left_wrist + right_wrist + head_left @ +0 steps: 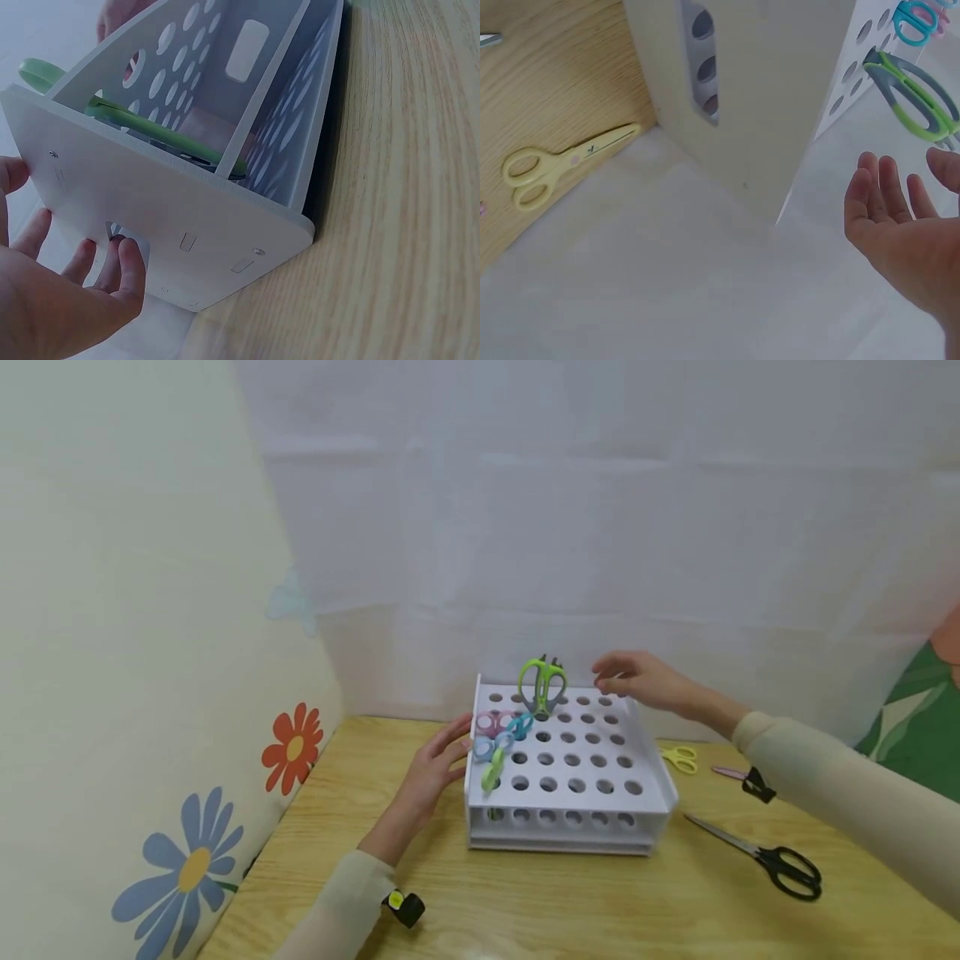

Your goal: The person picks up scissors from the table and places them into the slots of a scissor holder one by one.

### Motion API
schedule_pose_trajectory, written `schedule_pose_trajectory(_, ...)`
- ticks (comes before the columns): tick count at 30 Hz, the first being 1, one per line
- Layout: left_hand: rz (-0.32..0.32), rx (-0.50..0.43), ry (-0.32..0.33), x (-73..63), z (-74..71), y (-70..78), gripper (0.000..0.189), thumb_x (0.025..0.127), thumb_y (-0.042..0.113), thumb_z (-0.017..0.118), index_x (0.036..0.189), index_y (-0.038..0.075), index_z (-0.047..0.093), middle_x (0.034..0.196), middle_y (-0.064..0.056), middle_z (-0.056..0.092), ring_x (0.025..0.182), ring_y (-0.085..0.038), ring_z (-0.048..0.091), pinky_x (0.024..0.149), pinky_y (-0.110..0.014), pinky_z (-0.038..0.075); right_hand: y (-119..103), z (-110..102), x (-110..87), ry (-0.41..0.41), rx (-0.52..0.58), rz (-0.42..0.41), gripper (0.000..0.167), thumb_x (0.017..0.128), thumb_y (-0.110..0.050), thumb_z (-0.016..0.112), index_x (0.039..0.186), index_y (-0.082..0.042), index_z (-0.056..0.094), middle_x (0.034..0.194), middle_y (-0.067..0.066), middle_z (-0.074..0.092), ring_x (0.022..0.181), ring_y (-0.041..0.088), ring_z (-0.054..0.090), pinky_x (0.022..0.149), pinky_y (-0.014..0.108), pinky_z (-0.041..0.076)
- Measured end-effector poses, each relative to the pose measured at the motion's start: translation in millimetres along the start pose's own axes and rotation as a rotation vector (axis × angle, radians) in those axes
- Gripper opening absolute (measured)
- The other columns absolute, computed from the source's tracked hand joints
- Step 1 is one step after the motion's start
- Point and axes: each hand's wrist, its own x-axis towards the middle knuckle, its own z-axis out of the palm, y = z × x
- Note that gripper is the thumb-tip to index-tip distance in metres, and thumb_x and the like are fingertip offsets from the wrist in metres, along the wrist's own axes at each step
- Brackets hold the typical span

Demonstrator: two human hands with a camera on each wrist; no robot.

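A white rack (599, 785) with rows of round holes stands on the wooden table. My left hand (429, 772) touches its left side panel (169, 202) with spread fingertips, some at the slot in the panel. Relaxed and holding nothing, my right hand (637, 679) hovers over the rack's back right corner. Green-and-grey kitchen scissors (915, 97) stand in a back hole, handles up, beside that hand in the right wrist view. Pink scissors (487, 723), teal scissors (521, 725), light blue scissors (483, 747) and light green scissors (492, 770) stand in holes along the rack's left side.
To the right of the rack, yellow scissors (544, 174) lie on the table, with a pink-handled item (729, 772) beyond them. Black-handled scissors (780, 867) lie nearer the front right. A white sheet (562, 510) hangs behind the rack.
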Motion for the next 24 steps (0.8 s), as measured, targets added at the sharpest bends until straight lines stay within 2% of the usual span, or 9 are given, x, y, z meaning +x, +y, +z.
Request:
schedule_pose_trajectory(8, 0.001, 0.004, -0.002, 2.5, -2.3, -2.8, 0.046, 0.104, 0.023, 0.061, 0.149, 0.02, 0.053, 0.15, -0.006, 0.049, 0.129, -0.033, 0.051, 0.104, -0.054, 0.043, 15.7, -11.9, -16.2, 0.017, 0.008, -0.009, 0.033, 0.101, -0.012, 0.063, 0.128, 0.007, 0.06, 0.119, 0.021, 0.067, 0.107, 0.034, 0.064, 0.09, 0.047, 0.053)
schedule_pose_trajectory(16, -0.008, 0.006, 0.005, 5.8, -3.2, -6.3, 0.047, 0.103, 0.025, 0.061, 0.15, 0.022, 0.053, 0.15, -0.004, 0.048, 0.127, -0.032, 0.052, 0.103, -0.052, 0.044, 30.3, -17.7, -31.4, 0.017, 0.019, 0.023, 0.037, 0.102, -0.017, 0.063, 0.132, 0.005, 0.06, 0.125, 0.022, 0.065, 0.109, 0.033, 0.063, 0.089, 0.046, 0.052)
schedule_pose_trajectory(20, -0.007, -0.002, -0.001, 8.5, -4.4, -9.4, 0.047, 0.103, 0.025, 0.062, 0.149, 0.022, 0.053, 0.15, -0.004, 0.048, 0.128, -0.032, 0.051, 0.103, -0.053, 0.044, 39.9, -20.8, -37.2, 0.035, 0.003, 0.02, 0.034, 0.101, -0.015, 0.064, 0.129, 0.005, 0.061, 0.121, 0.022, 0.066, 0.106, 0.034, 0.064, 0.085, 0.041, 0.053)
schedule_pose_trajectory(24, 0.001, -0.016, -0.013, 12.2, -5.1, -13.0, 0.046, 0.104, 0.023, 0.06, 0.149, 0.02, 0.053, 0.151, -0.006, 0.047, 0.129, -0.033, 0.05, 0.105, -0.055, 0.042, 50.4, -23.9, -42.4, 0.041, -0.029, 0.039, 0.032, 0.101, -0.014, 0.064, 0.126, 0.005, 0.062, 0.117, 0.019, 0.067, 0.103, 0.034, 0.064, 0.084, 0.042, 0.054)
